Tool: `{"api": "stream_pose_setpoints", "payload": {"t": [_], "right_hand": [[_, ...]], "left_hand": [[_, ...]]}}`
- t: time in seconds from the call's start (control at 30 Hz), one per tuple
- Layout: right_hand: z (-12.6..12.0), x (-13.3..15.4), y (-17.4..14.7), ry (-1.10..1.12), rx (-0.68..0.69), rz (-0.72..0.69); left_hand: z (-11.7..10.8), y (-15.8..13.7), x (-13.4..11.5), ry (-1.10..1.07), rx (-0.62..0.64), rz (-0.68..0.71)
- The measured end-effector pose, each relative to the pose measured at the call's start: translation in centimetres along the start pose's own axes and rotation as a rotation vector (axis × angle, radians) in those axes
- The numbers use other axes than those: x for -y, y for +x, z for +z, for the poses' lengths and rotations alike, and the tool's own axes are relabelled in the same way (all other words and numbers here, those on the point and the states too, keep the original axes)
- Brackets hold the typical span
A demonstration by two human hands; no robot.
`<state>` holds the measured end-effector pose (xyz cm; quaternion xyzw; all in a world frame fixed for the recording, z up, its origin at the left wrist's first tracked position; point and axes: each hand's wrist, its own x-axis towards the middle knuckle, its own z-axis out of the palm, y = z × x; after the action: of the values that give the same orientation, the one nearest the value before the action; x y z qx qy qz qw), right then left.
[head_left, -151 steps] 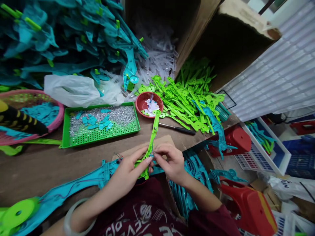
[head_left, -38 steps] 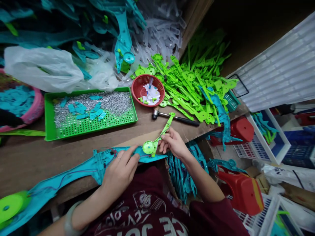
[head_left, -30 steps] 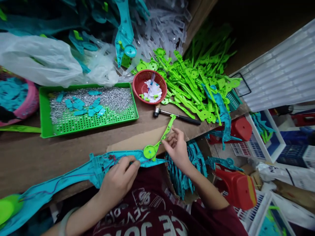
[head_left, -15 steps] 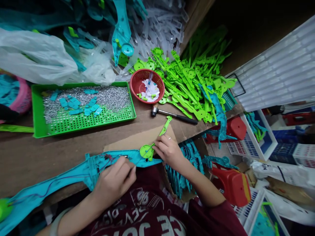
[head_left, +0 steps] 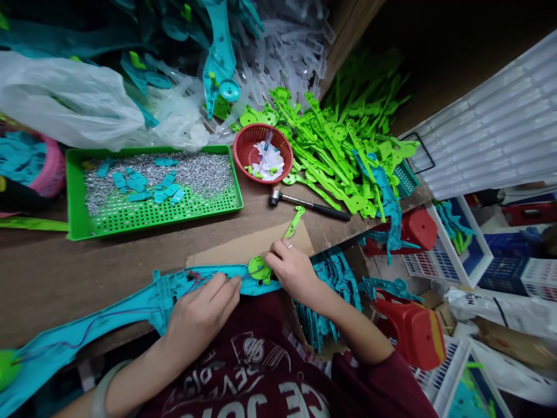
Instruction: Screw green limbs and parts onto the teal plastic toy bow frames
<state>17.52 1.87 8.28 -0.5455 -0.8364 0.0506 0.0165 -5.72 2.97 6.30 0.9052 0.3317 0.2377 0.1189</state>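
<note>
A long turquoise plastic shell [head_left: 104, 321] lies along the table's front edge, with thin wires running inside it. Over its right end sits a bright green lever-shaped plastic part [head_left: 256, 267], its round disc towards me and its narrow arm pointing up and away. My right hand [head_left: 292, 271] is closed around the middle of this part, which its fingers partly cover. Left of the disc, my left hand [head_left: 206, 305] pinches a thin dark wire [head_left: 247, 274] that crosses onto the disc. The wire's far end is hidden near my right fingertips.
Beneath the green part lies a cardboard sheet [head_left: 243, 241]. A hammer [head_left: 308, 205], a red basket [head_left: 263, 154] and a green tray [head_left: 156, 223] of metal pieces stand beyond. Green parts [head_left: 335, 145] are heaped at back right. Red stools [head_left: 411, 331] and crates stand right.
My left hand has moved right, closer to the green disc, and its fingers have stretched forward. My right hand has shifted slightly left. The view has turned a little.
</note>
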Motion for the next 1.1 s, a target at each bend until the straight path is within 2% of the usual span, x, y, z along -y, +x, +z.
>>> {"api": "stream_pose_setpoints", "payload": {"t": [0.13, 0.33, 0.47, 0.57, 0.73, 0.9, 1.0, 1.1], "right_hand": [[0.7, -0.4, -0.6, 0.009, -0.031, -0.117], [0.1, -1.4, -0.6, 0.032, -0.124, -0.339], [-0.7, -0.5, -0.3, 0.030, -0.041, -0.394], [-0.8, 0.3, -0.3, 0.024, 0.044, -0.348], [-0.7, 0.7, -0.4, -0.001, 0.109, -0.321], [-2.1, 0.9, -0.2, -0.001, 0.126, -0.355], [-4.5, -1.3, 2.2, 0.205, 0.034, -0.261], [-8.6, -6.3, 8.4, 0.331, -0.065, -0.114]], "left_hand": [[0.3, 0.7, 0.1, 0.062, 0.028, -0.114], [0.0, 3.5, -0.9, 0.192, 0.272, -0.240], [-0.2, 4.5, -1.2, 0.230, 0.392, -0.240], [-0.2, 3.4, -0.8, 0.247, 0.354, -0.136], [0.4, -0.4, -0.5, 0.316, 0.215, 0.176], [2.0, -1.8, -0.6, 0.406, 0.183, 0.254], [2.9, -1.3, -0.4, 0.316, 0.082, 0.294], [3.7, -0.7, -0.4, 0.251, -0.023, 0.316]]}}
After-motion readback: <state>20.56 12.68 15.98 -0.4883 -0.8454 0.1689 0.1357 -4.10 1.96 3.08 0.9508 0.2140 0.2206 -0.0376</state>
